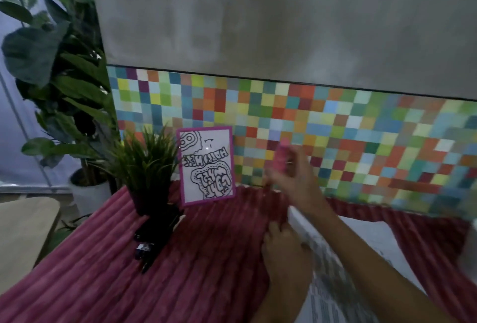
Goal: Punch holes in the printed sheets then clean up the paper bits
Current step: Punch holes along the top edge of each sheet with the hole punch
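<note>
Two hands here: my right hand point(296, 177) has its fingers wrapped round a blurry pink tool point(282, 157), straight up at 12 o'clock from my left hand point(284, 253). Left fingers lie together at the printed sheets' point(333, 273) edge; the sheets sit at its 4 o'clock on the red cloth point(180, 271).

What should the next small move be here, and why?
Probably bring the right hand with its pink tool, seemingly the punch, down to the sheets' edge: it is held up off the paper, while the left hand rests at the sheets.
</note>
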`<state>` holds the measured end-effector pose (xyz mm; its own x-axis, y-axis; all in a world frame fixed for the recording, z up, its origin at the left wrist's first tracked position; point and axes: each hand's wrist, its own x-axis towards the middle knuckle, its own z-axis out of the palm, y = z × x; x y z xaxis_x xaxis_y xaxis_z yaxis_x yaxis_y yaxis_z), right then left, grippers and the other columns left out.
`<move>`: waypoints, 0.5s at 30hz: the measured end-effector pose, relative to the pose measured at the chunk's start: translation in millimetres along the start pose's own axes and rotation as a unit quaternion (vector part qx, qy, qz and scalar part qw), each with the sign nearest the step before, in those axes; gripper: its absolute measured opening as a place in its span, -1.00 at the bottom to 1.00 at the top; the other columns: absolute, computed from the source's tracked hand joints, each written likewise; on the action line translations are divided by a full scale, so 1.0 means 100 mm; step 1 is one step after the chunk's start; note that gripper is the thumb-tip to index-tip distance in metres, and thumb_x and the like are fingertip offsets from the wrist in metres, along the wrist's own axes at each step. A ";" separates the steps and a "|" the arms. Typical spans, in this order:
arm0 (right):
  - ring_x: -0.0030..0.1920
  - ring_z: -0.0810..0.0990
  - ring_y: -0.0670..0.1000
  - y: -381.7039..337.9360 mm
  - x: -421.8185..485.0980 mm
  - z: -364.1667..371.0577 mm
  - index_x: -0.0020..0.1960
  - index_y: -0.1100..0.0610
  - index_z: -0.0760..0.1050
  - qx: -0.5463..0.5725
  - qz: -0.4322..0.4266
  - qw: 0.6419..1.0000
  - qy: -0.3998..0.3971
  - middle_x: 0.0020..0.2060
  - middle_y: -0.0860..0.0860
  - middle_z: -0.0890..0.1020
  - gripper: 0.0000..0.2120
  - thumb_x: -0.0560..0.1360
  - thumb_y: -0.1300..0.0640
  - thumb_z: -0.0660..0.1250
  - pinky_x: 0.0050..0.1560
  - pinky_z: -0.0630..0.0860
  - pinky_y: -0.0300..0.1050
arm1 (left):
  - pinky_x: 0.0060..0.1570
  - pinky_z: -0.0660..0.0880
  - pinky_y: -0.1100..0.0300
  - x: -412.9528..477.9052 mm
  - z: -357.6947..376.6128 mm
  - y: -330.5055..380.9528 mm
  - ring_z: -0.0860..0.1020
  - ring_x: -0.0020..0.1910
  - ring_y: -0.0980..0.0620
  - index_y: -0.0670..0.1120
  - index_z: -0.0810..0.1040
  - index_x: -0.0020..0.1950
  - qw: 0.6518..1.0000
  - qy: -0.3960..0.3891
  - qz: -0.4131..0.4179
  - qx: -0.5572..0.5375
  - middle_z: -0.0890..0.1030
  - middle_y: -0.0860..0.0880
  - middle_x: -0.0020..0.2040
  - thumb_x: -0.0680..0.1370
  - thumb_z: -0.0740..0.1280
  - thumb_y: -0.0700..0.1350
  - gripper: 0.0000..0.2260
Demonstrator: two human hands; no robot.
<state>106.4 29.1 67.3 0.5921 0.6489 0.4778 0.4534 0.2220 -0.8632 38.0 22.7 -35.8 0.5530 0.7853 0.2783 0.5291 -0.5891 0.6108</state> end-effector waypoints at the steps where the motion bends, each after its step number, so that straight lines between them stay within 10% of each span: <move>1: -0.26 0.60 -0.15 0.08 0.05 -0.26 0.08 0.13 0.46 0.042 0.034 0.996 0.065 -0.20 -0.04 0.58 -0.76 0.46 0.16 0.42 -0.22 0.55 -0.19 | 0.11 0.48 0.06 -0.01 -0.02 0.05 0.55 0.13 -0.11 -0.05 0.56 0.14 0.999 -0.033 0.000 -0.019 0.50 -0.06 0.13 0.45 0.40 0.05 -0.69; 4: -0.27 0.55 0.01 0.38 0.07 -0.88 -0.21 0.08 0.50 0.217 0.145 0.953 0.153 -0.31 0.02 0.55 -0.80 0.45 -0.05 0.32 -0.29 0.45 -0.10 | 0.25 0.39 0.08 0.01 0.00 0.06 0.45 0.25 -0.07 -0.07 0.50 0.27 0.997 -0.074 -0.016 -0.011 0.44 -0.04 0.24 0.53 0.33 0.05 -0.64; 10: -0.37 0.61 0.08 0.93 -0.29 -1.01 0.10 0.25 0.51 0.420 0.286 0.854 0.108 0.01 0.30 0.65 -0.45 0.52 -0.26 0.20 -0.32 0.63 -0.06 | 0.17 0.44 0.05 0.05 0.06 0.05 0.51 0.15 -0.05 -0.03 0.56 0.13 0.996 -0.078 -0.033 -0.033 0.51 -0.01 0.12 0.42 0.33 0.09 -0.65; 15: -0.38 0.65 0.15 0.98 -0.28 -0.99 0.20 0.34 0.49 0.415 0.306 0.853 0.083 0.15 0.37 0.59 -0.31 0.53 -0.30 0.15 -0.31 0.62 -0.02 | -0.20 0.40 0.15 0.21 0.12 0.03 0.54 -0.15 -0.01 -0.03 0.49 -0.24 0.992 -0.070 -0.052 -0.093 0.57 -0.03 -0.15 0.37 0.37 0.06 -0.82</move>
<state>199.9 -39.4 -15.2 0.6665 0.7309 -0.1465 -0.5615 0.3629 -0.7437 58.7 35.3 -37.3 0.5922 0.7984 0.1092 0.4678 -0.4510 0.7601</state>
